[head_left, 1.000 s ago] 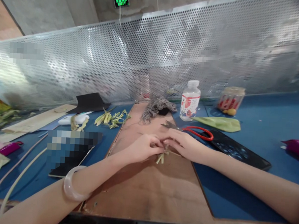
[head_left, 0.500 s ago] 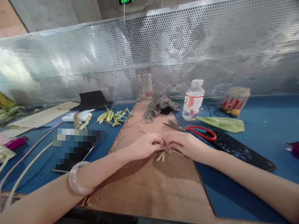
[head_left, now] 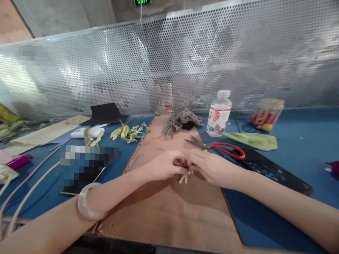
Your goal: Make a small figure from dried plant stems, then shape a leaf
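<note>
My left hand (head_left: 167, 165) and my right hand (head_left: 208, 166) meet over the wooden strip of the table (head_left: 179, 214), fingertips touching. Both are closed in a pinch around a small bunch of pale green plant strips (head_left: 184, 179), whose cut-looking ends stick out below the fingers. My fingers hide the rest of the bunch. A yellowish bit (head_left: 205, 151) shows just behind my right hand. Beyond that hand lie scissors (head_left: 227, 149) with red handles, blades partly spread. A tangle of grey yarn (head_left: 181, 122) sits farther back.
A clear labelled bottle (head_left: 219, 114) and a glass jar (head_left: 267, 113) stand at the back right. Near them lie a green leaf (head_left: 252, 141) and a dark phone-like slab (head_left: 277, 172). Wilted sprigs (head_left: 131, 132) and cables (head_left: 31, 184) are on the left. A perforated metal screen (head_left: 127, 64) closes the back.
My right-hand fingers have shifted slightly on the bunch, and a thin strip that stuck out to the right no longer shows. A yellowish bit now appears behind that hand.
</note>
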### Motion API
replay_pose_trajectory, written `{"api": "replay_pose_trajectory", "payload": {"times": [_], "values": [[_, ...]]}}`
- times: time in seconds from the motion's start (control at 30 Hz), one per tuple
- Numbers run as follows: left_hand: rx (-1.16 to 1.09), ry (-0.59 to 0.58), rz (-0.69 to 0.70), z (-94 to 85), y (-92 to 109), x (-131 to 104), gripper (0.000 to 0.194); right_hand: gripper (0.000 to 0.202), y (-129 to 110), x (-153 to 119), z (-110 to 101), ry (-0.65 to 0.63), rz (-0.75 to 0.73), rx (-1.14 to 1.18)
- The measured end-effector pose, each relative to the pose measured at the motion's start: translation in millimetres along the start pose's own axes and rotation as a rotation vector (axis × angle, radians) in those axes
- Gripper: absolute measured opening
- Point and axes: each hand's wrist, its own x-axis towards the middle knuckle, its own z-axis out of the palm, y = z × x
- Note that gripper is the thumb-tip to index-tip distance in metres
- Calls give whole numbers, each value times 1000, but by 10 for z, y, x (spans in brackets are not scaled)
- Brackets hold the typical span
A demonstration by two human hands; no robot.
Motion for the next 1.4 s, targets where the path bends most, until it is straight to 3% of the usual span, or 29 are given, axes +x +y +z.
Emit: {"api": "replay_pose_trajectory", "payload": {"times": [0.17,0.67,1.07,1.4], "values": [[-106,50,-69,40,-6,-1,19,11,-22,12,-7,-35,43,-49],[101,134,-76,67,127,-23,13,21,-11,47,68,39,56,-234],[96,160,-62,87,65,-7,9,19,-64,70,52,65,112,-179],[167,171,-9,63,44,-25,16,23,82,25,-20,52,284,-96]]}}
